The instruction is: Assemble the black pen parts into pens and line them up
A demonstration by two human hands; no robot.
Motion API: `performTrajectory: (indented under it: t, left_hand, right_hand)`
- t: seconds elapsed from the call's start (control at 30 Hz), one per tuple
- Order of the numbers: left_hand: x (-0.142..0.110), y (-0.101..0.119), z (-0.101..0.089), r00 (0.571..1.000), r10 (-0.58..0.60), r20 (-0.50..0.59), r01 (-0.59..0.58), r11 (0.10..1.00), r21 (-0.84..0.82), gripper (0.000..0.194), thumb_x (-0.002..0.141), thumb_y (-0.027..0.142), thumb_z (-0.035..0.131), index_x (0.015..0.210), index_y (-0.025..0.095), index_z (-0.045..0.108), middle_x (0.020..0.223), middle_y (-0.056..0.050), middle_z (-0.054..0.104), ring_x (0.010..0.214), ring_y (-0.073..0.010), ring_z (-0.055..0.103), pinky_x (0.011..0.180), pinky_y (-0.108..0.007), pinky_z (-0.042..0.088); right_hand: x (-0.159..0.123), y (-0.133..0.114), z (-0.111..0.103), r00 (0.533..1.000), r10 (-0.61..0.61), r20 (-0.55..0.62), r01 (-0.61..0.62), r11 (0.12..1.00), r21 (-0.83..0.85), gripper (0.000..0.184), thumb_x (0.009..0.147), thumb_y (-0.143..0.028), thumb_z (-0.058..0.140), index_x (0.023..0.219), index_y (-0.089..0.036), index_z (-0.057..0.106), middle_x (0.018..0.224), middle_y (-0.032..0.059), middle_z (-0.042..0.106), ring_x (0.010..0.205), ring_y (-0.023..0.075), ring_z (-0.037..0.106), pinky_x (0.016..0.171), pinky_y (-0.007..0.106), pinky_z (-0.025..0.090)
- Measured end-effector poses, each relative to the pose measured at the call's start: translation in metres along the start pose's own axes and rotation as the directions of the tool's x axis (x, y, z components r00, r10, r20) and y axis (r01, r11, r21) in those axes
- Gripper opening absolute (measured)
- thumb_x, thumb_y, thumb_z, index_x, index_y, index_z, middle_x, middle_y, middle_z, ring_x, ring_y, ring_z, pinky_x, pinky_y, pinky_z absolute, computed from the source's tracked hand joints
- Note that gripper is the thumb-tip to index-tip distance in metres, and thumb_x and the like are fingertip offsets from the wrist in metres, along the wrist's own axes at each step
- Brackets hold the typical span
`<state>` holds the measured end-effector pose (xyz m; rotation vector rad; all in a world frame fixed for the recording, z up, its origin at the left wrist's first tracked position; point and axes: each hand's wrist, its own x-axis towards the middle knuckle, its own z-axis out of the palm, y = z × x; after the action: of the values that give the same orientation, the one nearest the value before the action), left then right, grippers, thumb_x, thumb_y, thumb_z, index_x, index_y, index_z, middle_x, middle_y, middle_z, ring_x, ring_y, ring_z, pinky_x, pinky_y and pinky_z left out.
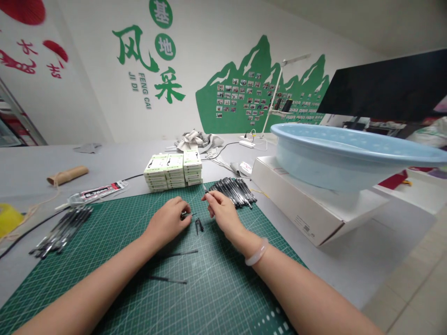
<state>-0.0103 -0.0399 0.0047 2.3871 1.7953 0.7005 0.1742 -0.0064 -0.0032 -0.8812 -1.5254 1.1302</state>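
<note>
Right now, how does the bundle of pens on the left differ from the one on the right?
The left bundle looks smaller; the right bundle holds more pens. The left bundle slants down toward the left, the right bundle down toward the right. The left bundle lies apart from both hands, the right bundle close beside the right hand. Both look dark and partly clear.

Both forearms reaching forward, hands (171, 217) (220, 209) close together, fingers curled.

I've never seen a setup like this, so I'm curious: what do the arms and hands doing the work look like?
Bare human hands, left and right: no gloves, sleeves or cables. A pale, smooth, rounded bangle circles the right wrist.
</note>
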Motion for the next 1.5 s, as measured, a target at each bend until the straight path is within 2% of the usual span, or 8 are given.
performTrajectory:
  t: [0.1, 0.23, 0.37, 0.47, 0.93, 1.13, 1.33, 1.5]
  left_hand:
    - [-0.011, -0.007, -0.014, 0.997, -0.073, -0.005, 0.067, 0.942, -0.329, 0.014, 0.083, 0.034, 0.059, 0.087, 0.022, 0.062, 0.087, -0.004, 0.067, 0.082, -0.0212, 0.064, 0.076, -0.032, 0.048]
    - [-0.031, -0.017, -0.028, 0.975, -0.183, 0.128, 0.218, 0.663, -0.716, 0.025, 0.081, 0.041, 0.066, 0.094, 0.021, 0.064, 0.082, -0.003, 0.069, 0.072, -0.0186, 0.065, 0.07, -0.031, 0.051]
    - [-0.04, -0.024, -0.028, 0.926, -0.344, 0.155, 0.299, 0.419, -0.857, 0.03, 0.073, 0.038, 0.076, 0.096, 0.019, 0.069, 0.08, -0.002, 0.069, 0.071, -0.0167, 0.065, 0.068, -0.029, 0.053]
    - [-0.038, -0.025, -0.025, 0.91, -0.381, 0.162, 0.3, 0.337, -0.893, 0.032, 0.069, 0.037, 0.08, 0.094, 0.018, 0.071, 0.084, -0.004, 0.071, 0.077, -0.0182, 0.067, 0.071, -0.03, 0.055]
    - [-0.039, -0.009, -0.022, 0.951, -0.282, 0.126, 0.269, 0.556, -0.787, 0.024, 0.075, 0.04, 0.073, 0.089, 0.021, 0.07, 0.071, -0.002, 0.07, 0.068, -0.0189, 0.065, 0.066, -0.03, 0.05]
    - [-0.041, -0.006, -0.026, 0.95, -0.284, 0.131, 0.275, 0.56, -0.782, 0.025, 0.075, 0.042, 0.073, 0.087, 0.021, 0.07, 0.071, -0.003, 0.07, 0.068, -0.0206, 0.066, 0.07, -0.033, 0.051]
    - [-0.041, -0.009, -0.024, 0.963, -0.232, 0.136, 0.249, 0.578, -0.777, 0.02, 0.078, 0.039, 0.072, 0.088, 0.022, 0.068, 0.074, -0.002, 0.071, 0.069, -0.0197, 0.067, 0.072, -0.033, 0.051]
    - [-0.038, -0.009, -0.026, 0.961, -0.25, 0.116, 0.245, 0.587, -0.771, 0.024, 0.077, 0.041, 0.072, 0.092, 0.021, 0.068, 0.072, -0.002, 0.07, 0.07, -0.0197, 0.066, 0.07, -0.031, 0.052]
  right_hand:
    - [-0.002, -0.003, -0.001, 0.996, -0.019, 0.085, 0.032, 0.987, -0.155, 0.026, 0.093, -0.04, 0.051, 0.093, -0.021, 0.067, 0.054, -0.0064, 0.049, 0.051, 0.0111, 0.048, 0.054, 0.022, 0.039]
    - [-0.008, -0.01, 0.0, 0.953, -0.138, 0.27, 0.23, 0.909, -0.348, 0.023, 0.094, -0.03, 0.052, 0.104, -0.022, 0.071, 0.093, 0.0015, 0.071, 0.087, 0.0156, 0.063, 0.08, 0.027, 0.045]
    - [-0.013, -0.012, 0.002, 0.918, -0.148, 0.368, 0.32, 0.824, -0.468, 0.025, 0.094, -0.025, 0.054, 0.111, -0.022, 0.071, 0.102, 0.005, 0.071, 0.096, 0.0172, 0.062, 0.087, 0.03, 0.045]
    - [-0.014, -0.011, 0.002, 0.911, -0.14, 0.389, 0.338, 0.795, -0.504, 0.025, 0.094, -0.023, 0.055, 0.112, -0.023, 0.071, 0.1, 0.0045, 0.071, 0.093, 0.0163, 0.063, 0.085, 0.029, 0.045]
    - [-0.02, -0.01, 0.011, 0.923, -0.127, 0.364, 0.324, 0.769, -0.552, 0.012, 0.091, -0.024, 0.06, 0.095, -0.022, 0.071, 0.086, 0.0019, 0.071, 0.079, 0.0156, 0.062, 0.072, 0.025, 0.042]
    - [-0.021, -0.01, 0.012, 0.93, -0.118, 0.348, 0.285, 0.828, -0.483, 0.014, 0.09, -0.023, 0.06, 0.091, -0.023, 0.073, 0.082, 0.0002, 0.071, 0.077, 0.0151, 0.062, 0.07, 0.024, 0.042]
    - [-0.021, -0.009, 0.013, 0.936, 0.007, 0.351, 0.129, 0.923, -0.363, 0.014, 0.087, -0.02, 0.061, 0.081, -0.02, 0.073, 0.06, -0.0039, 0.06, 0.061, 0.0124, 0.055, 0.061, 0.023, 0.039]
    - [-0.019, -0.01, 0.012, 0.938, 0.037, 0.344, 0.084, 0.94, -0.33, 0.01, 0.087, -0.02, 0.061, 0.087, -0.02, 0.071, 0.063, -0.0044, 0.061, 0.061, 0.0116, 0.055, 0.062, 0.023, 0.04]
